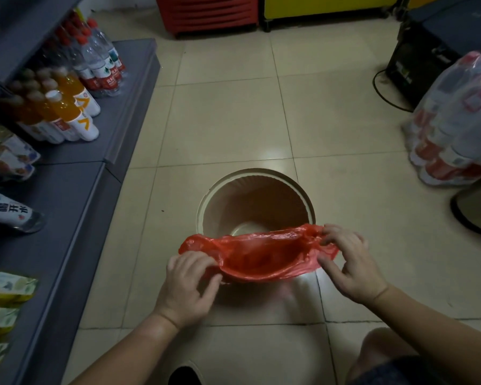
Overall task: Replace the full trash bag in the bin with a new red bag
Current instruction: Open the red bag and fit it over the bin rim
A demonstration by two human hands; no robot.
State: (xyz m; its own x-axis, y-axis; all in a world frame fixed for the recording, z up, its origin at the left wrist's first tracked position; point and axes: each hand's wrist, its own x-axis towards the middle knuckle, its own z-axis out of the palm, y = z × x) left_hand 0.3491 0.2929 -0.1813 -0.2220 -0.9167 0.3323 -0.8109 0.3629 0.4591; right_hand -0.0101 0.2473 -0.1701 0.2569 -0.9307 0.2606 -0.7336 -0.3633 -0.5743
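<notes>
A dim shop aisle with a pale tiled floor runs past a grey shelf of bottled drinks. The round bin stands empty on the floor, unlined. Just above its near rim, the left hand and right hand hold the red bag, fingers pinching opposite edges and spreading its mouth. The full bag seems already out; next, the opened mouth likely needs lowering inside and folding over the rim.

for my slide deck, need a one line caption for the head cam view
Both hands, left hand and right hand, stretch open a red bag over the empty bin.
</notes>
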